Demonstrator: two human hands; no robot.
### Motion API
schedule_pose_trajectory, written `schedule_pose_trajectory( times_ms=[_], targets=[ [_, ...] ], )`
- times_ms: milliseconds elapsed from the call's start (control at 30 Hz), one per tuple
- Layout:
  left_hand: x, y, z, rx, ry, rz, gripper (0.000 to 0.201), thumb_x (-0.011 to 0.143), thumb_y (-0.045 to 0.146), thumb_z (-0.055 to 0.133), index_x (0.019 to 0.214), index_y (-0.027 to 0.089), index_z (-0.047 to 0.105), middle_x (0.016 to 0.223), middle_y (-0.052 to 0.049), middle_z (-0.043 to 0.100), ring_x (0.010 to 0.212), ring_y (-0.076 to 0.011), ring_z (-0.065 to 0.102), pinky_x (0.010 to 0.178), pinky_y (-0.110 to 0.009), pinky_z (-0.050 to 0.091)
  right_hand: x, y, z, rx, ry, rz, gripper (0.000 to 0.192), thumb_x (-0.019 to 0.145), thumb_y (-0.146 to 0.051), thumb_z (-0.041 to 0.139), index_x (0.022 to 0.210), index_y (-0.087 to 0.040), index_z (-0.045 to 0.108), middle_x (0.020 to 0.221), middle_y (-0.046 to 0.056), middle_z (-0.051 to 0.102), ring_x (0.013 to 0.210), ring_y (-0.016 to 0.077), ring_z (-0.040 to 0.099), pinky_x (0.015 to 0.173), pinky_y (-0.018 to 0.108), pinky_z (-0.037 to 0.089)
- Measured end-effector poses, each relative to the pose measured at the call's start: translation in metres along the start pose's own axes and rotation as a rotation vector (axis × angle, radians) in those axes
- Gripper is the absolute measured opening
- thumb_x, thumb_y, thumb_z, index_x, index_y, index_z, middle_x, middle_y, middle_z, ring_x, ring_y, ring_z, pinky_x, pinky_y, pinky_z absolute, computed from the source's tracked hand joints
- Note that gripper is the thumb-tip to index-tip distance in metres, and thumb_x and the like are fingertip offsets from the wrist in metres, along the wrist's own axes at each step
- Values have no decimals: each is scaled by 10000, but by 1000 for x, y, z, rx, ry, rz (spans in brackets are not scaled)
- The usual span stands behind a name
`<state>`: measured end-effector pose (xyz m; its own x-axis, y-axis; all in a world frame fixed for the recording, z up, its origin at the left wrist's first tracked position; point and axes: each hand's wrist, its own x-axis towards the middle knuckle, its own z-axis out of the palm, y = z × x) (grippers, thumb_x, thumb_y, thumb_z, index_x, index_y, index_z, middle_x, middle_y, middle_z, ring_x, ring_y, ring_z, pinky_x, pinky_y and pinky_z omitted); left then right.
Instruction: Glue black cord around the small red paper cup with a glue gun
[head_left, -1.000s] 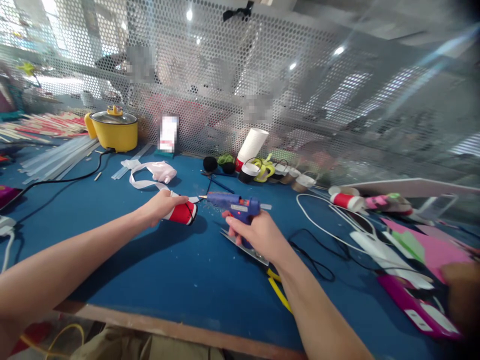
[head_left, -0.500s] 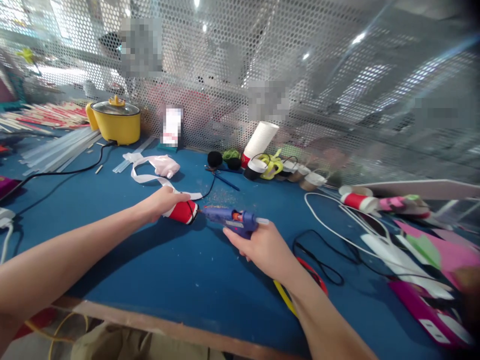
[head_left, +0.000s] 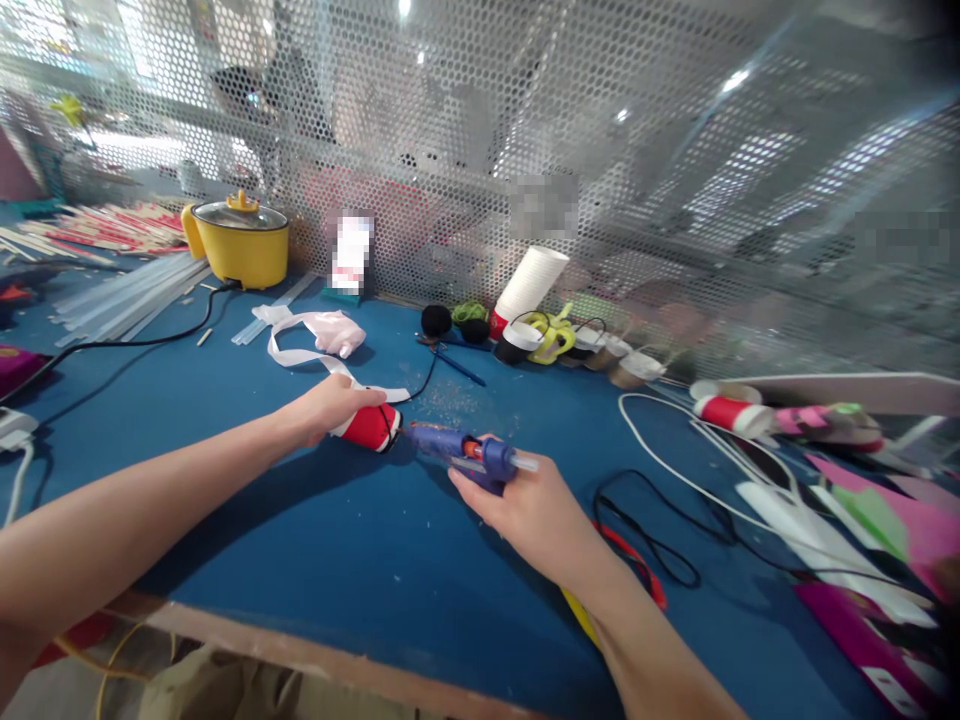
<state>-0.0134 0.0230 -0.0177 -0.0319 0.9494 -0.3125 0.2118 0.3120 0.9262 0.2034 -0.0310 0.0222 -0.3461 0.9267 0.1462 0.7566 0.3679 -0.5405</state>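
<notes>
My left hand (head_left: 330,404) grips a small red cup-shaped piece (head_left: 370,427) with a white rim and a black cord, lying on its side on the blue table (head_left: 337,540). A white ribbon (head_left: 300,355) trails from behind it. My right hand (head_left: 529,500) holds a blue hot glue gun (head_left: 465,452), low over the table. Its nozzle touches the open end of the red cup. A clear glue stick pokes out of the gun's back end.
A yellow pot (head_left: 241,243) and clear glue sticks (head_left: 127,303) lie at the back left. A white cup stack (head_left: 529,285), yarn balls and tape rolls line the mesh wall (head_left: 600,150). Black and white cables (head_left: 660,530), pink sheets (head_left: 892,510) and a red spool (head_left: 731,412) fill the right.
My right hand lowered the glue gun and pushed it left, bringing the nozzle from a gap away to the red cup's end. My left hand stayed on the cup.
</notes>
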Motion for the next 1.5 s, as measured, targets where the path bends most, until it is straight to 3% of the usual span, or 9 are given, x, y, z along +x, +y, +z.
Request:
schedule_pose_trajectory(
  times_ms=[633,900,1233,1500],
  targets=[
    [-2,1,2,23,37,-3,277,586,378,711,605,164,537,427,29,478,412,-128,464,401,-243,234,-3,-1,-2,0,-80,11,149,763,-291,512,656,-197,469,580,-28,517,510,105,411,501,223,349],
    [1,-1,3,12,23,-1,268,603,375,700,659,162,546,474,9,527,459,-148,511,421,-244,274,-3,-3,-2,17,-75,3,146,764,-291,508,662,-192,474,587,-24,517,520,106,411,513,226,356],
    [-1,-1,4,-65,9,10,254,570,350,710,590,169,534,478,-9,552,453,-154,503,420,-250,265,-3,-4,-2,-12,-73,-27,136,765,-278,504,659,-196,484,604,-13,553,534,119,465,524,231,365],
    [1,-4,2,-7,14,24,254,597,388,686,595,176,547,445,2,518,446,-162,506,420,-258,264,-2,-4,-2,-11,-67,0,137,753,-267,519,642,-193,491,582,-17,555,513,113,456,495,226,360]
  ],
)
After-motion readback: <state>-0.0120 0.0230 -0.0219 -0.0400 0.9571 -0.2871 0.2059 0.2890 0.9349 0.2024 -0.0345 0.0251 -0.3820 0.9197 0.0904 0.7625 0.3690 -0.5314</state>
